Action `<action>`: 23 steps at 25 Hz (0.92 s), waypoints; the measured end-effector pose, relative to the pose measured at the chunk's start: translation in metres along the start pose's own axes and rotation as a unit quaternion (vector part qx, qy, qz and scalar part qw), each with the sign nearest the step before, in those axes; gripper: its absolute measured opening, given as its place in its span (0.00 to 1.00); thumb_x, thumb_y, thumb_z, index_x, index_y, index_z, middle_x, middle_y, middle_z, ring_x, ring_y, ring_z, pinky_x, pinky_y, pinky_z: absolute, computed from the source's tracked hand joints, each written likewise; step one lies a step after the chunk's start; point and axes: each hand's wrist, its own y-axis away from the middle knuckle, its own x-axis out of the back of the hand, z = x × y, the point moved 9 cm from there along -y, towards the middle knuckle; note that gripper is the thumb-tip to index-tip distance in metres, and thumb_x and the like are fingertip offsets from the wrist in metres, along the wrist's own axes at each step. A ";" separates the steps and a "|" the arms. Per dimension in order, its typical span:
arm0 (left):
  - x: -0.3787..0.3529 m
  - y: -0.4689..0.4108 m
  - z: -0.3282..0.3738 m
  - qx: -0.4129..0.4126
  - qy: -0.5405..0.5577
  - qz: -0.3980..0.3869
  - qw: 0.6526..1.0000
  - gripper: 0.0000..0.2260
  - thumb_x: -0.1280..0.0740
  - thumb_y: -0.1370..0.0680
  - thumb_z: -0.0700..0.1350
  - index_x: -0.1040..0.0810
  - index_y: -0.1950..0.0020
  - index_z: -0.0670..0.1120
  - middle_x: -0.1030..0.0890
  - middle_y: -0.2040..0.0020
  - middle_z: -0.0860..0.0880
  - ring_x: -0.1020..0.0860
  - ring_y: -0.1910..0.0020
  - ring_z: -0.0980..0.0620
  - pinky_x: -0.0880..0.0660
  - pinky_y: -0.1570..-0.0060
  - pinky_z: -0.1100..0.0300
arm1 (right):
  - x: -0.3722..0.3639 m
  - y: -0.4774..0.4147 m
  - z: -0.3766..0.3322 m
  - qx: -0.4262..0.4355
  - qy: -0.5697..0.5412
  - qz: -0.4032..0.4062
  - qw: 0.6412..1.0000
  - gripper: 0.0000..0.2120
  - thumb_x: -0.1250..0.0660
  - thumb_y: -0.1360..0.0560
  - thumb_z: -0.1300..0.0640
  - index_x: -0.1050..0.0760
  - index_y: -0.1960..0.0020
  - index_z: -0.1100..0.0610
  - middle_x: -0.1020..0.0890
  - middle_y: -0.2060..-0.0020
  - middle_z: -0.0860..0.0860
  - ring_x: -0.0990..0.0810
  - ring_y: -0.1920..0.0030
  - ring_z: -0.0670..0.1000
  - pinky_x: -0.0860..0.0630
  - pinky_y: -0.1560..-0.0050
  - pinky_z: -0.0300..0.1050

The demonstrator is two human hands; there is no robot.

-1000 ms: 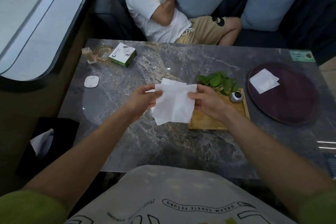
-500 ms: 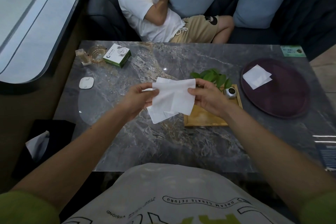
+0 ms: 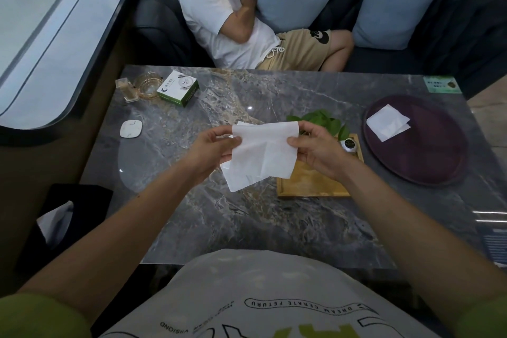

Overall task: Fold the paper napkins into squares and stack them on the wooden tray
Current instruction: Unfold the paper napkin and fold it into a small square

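Observation:
I hold a white paper napkin (image 3: 262, 155) in the air above the marble table (image 3: 247, 214). My left hand (image 3: 212, 149) pinches its left edge and my right hand (image 3: 315, 148) pinches its right edge. The napkin hangs folded over, with a loose lower layer sticking out at the bottom left. A small wooden tray (image 3: 310, 186) lies just below and right of the napkin, partly hidden by my right hand. A folded white napkin (image 3: 388, 122) rests on a round dark purple tray (image 3: 428, 162) at the right.
A small potted plant (image 3: 323, 119) stands at the wooden tray's far end. A green and white box (image 3: 178, 88), a glass ashtray (image 3: 148, 85) and a white flat device (image 3: 131, 129) sit at the far left. A person (image 3: 236, 25) lies on the sofa beyond the table.
The napkin's top edge has been pulled wider and straighter between my hands, and the front layer now covers more of the lower one. Both hands keep their grip.

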 end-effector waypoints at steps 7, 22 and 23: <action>0.001 -0.007 0.004 0.001 0.010 0.006 1.000 0.08 0.34 0.23 0.33 0.19 0.48 0.41 0.16 0.54 0.44 0.15 0.60 0.51 0.19 0.62 0.59 | 0.003 -0.005 -0.008 0.004 -0.003 0.003 1.000 0.12 0.36 0.25 0.71 0.23 0.46 0.58 0.15 0.54 0.53 0.15 0.54 0.52 0.19 0.59 0.43; -0.004 -0.017 0.008 -0.028 0.034 -0.035 0.998 0.11 0.37 0.23 0.30 0.16 0.52 0.42 0.14 0.52 0.46 0.16 0.53 0.49 0.19 0.56 0.58 | 0.010 -0.009 -0.015 0.024 -0.013 0.001 1.000 0.14 0.40 0.24 0.73 0.20 0.47 0.61 0.14 0.53 0.52 0.15 0.52 0.52 0.18 0.57 0.45; -0.004 -0.017 0.007 -0.027 0.031 -0.034 0.999 0.11 0.37 0.23 0.30 0.16 0.52 0.40 0.14 0.51 0.46 0.16 0.53 0.49 0.19 0.55 0.57 | 0.011 -0.009 -0.015 0.022 -0.004 0.001 1.000 0.14 0.40 0.23 0.73 0.21 0.45 0.62 0.15 0.51 0.53 0.16 0.51 0.53 0.18 0.56 0.46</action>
